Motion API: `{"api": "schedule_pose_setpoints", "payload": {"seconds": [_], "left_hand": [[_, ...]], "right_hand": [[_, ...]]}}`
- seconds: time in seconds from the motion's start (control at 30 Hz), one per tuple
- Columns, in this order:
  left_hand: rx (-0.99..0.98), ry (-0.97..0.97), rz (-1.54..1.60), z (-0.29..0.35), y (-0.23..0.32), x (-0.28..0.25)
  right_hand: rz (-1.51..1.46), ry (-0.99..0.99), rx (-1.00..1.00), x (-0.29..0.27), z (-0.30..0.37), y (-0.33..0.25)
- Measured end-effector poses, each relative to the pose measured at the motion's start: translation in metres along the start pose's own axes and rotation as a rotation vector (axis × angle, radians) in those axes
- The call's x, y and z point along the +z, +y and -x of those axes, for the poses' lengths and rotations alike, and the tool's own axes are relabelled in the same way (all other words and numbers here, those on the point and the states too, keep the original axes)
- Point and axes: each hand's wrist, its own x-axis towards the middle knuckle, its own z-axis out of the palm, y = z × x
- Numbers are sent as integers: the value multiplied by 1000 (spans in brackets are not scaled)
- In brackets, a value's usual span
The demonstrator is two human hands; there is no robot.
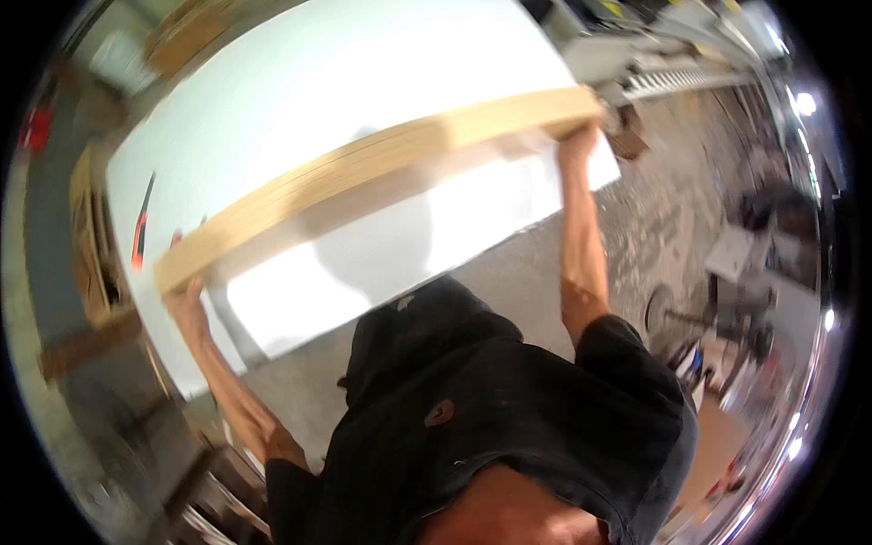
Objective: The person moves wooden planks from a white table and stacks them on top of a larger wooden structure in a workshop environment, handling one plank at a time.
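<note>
A long piece of light-coloured wood, with a thin seam along part of its length, spans the white-topped table at a slant. Its left end is gripped by my left hand, a thumb or finger showing past the far edge. At the higher right end my right hand is closed around the wood; most of its fingers are hidden beneath. Shadows fall across the white surface under the wood. Left of the wood, a slim knife-like tool with an orange-red handle lies on the table.
Cardboard and wood pieces stand beyond the table's left edge. A white bucket-like container is at the far left, near a brown box. Stacked long pale pieces lie at the far right. Cluttered equipment stands to the right.
</note>
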Motion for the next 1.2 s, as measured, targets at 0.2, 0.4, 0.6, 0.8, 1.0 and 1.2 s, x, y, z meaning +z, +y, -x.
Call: {"api": "schedule_pose_setpoints", "payload": {"seconds": [0.2, 0.4, 0.6, 0.8, 1.0, 1.2], "left_hand": [[94, -88, -104, 12, -12, -16], [213, -27, -87, 6, -27, -27], [89, 27, -217, -5, -35, -12], [144, 111, 26, 2, -98, -35], [-50, 175, -71, -9, -76, -24], [107, -72, 163, -13, 18, 32]], "right_hand": [[-29, -304, -19, -11, 18, -23], [-2, -187, -189, 35, 32, -25], [-84, -140, -182, 3, 23, -24], [-80, -79, -70, 26, 33, 15], [418, 107, -161, -101, -19, 32], [532, 79, -162, -61, 118, -119]]}}
